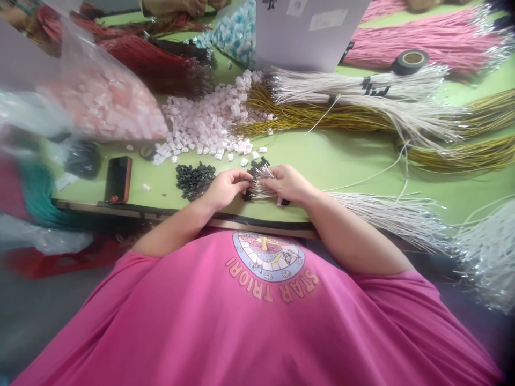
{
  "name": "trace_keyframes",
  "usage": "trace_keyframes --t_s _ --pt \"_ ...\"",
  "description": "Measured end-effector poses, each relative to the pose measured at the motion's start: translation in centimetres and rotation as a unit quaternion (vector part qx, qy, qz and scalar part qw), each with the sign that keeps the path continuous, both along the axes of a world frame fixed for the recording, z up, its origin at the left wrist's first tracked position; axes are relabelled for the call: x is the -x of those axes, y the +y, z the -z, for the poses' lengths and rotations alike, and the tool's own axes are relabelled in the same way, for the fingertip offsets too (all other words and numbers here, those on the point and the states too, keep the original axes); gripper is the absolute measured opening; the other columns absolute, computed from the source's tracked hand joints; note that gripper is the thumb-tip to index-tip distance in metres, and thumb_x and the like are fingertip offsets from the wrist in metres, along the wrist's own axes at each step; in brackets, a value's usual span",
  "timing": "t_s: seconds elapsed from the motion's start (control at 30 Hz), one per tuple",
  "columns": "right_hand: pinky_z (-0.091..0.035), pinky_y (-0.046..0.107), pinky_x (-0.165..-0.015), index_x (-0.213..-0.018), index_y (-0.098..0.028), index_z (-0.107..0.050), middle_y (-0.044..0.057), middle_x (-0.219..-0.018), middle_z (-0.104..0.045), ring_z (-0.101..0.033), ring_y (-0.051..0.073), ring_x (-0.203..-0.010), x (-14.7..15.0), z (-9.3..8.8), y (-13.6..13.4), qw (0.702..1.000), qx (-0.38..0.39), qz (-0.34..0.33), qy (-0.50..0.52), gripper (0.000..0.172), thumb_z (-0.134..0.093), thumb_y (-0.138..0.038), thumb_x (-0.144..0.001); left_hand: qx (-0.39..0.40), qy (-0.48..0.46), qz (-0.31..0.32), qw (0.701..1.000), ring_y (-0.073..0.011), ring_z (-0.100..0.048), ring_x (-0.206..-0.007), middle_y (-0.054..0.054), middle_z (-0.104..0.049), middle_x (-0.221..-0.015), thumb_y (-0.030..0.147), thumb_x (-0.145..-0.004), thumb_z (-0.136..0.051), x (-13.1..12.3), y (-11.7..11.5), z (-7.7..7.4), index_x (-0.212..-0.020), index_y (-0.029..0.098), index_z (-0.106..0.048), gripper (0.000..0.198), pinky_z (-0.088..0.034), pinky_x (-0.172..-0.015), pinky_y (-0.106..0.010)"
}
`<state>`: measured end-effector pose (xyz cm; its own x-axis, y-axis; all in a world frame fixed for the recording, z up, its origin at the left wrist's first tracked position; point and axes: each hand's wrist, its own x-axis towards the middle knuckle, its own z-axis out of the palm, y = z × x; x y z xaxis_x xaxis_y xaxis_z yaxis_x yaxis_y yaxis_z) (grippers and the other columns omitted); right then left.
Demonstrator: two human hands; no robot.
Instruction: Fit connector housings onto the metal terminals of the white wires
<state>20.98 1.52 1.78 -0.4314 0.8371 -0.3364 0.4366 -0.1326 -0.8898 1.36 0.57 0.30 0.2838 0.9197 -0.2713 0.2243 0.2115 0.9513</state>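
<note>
While the right hand (287, 182) is closed around a bundle of white wires (263, 185), the left hand (229, 187) has its thumb and forefinger brought near the silver ends of this bundle. Whether these fingers are clamped on a small thing, I cannot tell. The bundle is at the front edge of the green table (298, 150), just before the person's body.

What is done, as far as I can see, is that the wires are gathered in the hand and their silver ends face the left hand. Some dark pieces (257, 165) are behind these ends; if they are already fixed on wires, the view does not show.

What is left seems to be much. A heap of loose black pieces (195, 179) lies beside the left hand, and it is probably not yet used. More loose white wires (386, 214) lie beyond the right forearm, and another white bundle (362, 88), wrapped with black tape, lies farther back. I judge that the work is in the middle.
</note>
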Motion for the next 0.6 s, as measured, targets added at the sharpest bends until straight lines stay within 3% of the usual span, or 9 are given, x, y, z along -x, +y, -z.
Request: trace_keyframes --t_s 0.6 --pt "-0.036 0.019 -0.031 -0.063 -0.018 -0.051 -0.003 -0.052 -0.045 -0.045 0.008 -0.042 0.09 0.41 0.03 1.0 0.015 0.013 0.016 0.017 -0.053 -0.028 -0.077 -0.05 0.055 -0.005 0.997 -0.0114 -0.058 -0.058 0.0 -0.063 -0.062 0.019 -0.072 -0.065 -0.08 -0.24 -0.14 -0.085 0.016 -0.068 0.013 -0.05 -0.062 -0.027"
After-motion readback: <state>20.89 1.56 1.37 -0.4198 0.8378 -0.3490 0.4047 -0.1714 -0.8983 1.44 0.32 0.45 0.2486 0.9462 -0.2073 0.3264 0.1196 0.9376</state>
